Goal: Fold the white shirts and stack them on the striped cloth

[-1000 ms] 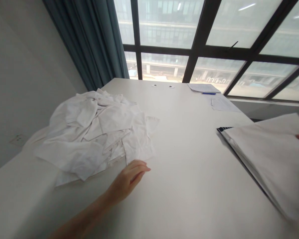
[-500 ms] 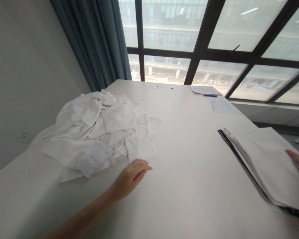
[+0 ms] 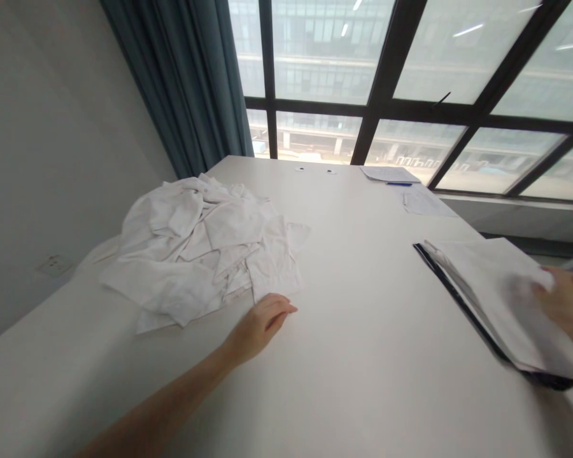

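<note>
My left hand (image 3: 260, 324) rests flat on the white table (image 3: 363, 331), fingers stretched out, just in front of the near edge of a heap of crumpled white cloths (image 3: 205, 245). It holds nothing. My right hand (image 3: 566, 305), blurred by motion, lies on top of a stack of flat white cloths (image 3: 501, 299) at the table's right edge. The stack sits on a dark board or folder (image 3: 463, 305) whose edge shows along the left side. The fingers of my right hand are too smeared to make out.
Sheets of paper (image 3: 391, 173) and a blue pen (image 3: 399, 184) lie at the far right of the table, with another sheet (image 3: 424, 202) nearer. Two small round cable holes (image 3: 315, 170) sit at the far edge. A blue curtain (image 3: 186, 89) hangs left of the window.
The white stack has come down from tilted to flat on the dark board. My right hand has moved in from the right edge onto the top of it. My left hand has hardly moved.
</note>
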{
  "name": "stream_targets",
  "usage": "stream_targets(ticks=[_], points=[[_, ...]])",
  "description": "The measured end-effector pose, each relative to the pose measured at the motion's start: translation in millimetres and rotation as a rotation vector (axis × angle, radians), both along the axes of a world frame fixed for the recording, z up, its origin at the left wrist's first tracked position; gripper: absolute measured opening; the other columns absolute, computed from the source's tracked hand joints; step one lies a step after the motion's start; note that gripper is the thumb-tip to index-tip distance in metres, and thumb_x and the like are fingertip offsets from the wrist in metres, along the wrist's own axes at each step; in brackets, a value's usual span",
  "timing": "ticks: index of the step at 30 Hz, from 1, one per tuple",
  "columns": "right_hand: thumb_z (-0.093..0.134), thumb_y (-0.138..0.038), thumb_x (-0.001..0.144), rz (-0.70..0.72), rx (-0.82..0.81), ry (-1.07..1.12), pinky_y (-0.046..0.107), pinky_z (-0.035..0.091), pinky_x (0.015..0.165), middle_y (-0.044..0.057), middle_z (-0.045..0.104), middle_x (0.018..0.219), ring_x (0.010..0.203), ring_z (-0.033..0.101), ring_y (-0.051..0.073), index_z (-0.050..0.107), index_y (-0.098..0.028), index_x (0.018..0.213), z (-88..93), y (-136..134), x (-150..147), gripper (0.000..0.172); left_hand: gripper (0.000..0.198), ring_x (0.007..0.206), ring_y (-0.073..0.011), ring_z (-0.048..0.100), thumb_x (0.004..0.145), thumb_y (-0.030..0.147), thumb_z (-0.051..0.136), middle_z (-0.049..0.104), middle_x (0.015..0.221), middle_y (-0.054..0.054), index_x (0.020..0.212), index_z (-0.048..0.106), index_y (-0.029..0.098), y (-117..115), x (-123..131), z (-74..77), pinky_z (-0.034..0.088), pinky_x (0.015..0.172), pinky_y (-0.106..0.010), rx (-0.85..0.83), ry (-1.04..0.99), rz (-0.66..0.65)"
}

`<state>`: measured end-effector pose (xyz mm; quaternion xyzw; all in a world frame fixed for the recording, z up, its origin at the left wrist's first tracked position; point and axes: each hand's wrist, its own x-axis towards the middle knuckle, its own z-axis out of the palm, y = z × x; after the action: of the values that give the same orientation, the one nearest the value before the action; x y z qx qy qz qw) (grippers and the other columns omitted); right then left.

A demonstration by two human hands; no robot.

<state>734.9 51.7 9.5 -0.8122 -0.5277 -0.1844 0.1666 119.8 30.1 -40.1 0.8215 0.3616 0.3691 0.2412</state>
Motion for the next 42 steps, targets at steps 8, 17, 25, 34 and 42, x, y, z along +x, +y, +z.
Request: stream_targets(ticks=[8,17,25,34,42], points=[[0.044,-0.039,0.096,0.854,-0.198,0.144,0.044,0.043,0.103,0.015,0.054,0.139,0.126,0.053,0.026,0.056,-0.019,0.128,-56.9,-7.4,-242.6,0.04,0.032,0.115,-0.0211,0.058,0.091,0.007,0.048,0.067,0.117,-0.009,0.115,0.064,0.02,-0.8,1.7,-10.2,0.046,0.1,-0.043,0.158,0.158,0.018],[0.039,-0.038,0.1,0.86,-0.204,0.062,0.05,0.039,0.107,0.013,0.053,0.142,0.135,0.043,0.028,0.055,-0.018,0.134,-70.5,-17.5,-271.2,0.043,0.04,0.131,-0.0223,0.048,0.089,0.009,0.051,0.059,0.134,-0.008,0.126,0.058,0.021,-4.3,7.0,-9.9,0.039,0.108,-0.045,0.149,0.408,0.049],[0.036,-0.038,0.1,0.866,-0.206,0.04,0.05,0.04,0.105,0.011,0.053,0.143,0.135,0.043,0.028,0.054,-0.019,0.134,-71.8,-15.9,-270.8,0.043,0.038,0.131,-0.0222,0.047,0.09,0.01,0.051,0.059,0.135,-0.008,0.125,0.058,0.021,-6.1,10.0,-10.0,0.039,0.109,-0.044,0.168,0.454,0.075],[0.037,-0.039,0.1,0.873,-0.206,0.037,0.05,0.041,0.103,0.01,0.054,0.142,0.134,0.044,0.028,0.055,-0.02,0.133,-72.9,-15.1,-269.0,0.042,0.037,0.131,-0.0217,0.048,0.091,0.009,0.051,0.059,0.135,-0.008,0.125,0.058,0.02,-6.3,9.9,-11.4,0.04,0.109,-0.044,0.178,0.441,0.08],[0.037,-0.039,0.1,0.884,-0.181,0.029,0.049,0.042,0.104,0.01,0.055,0.141,0.134,0.045,0.028,0.055,-0.02,0.133,-76.4,-14.7,-268.3,0.042,0.033,0.13,-0.0208,0.048,0.092,0.01,0.046,0.062,0.13,-0.007,0.118,0.062,0.021,0.1,-8.1,-5.3,0.043,0.107,-0.042,0.27,0.372,0.115]])
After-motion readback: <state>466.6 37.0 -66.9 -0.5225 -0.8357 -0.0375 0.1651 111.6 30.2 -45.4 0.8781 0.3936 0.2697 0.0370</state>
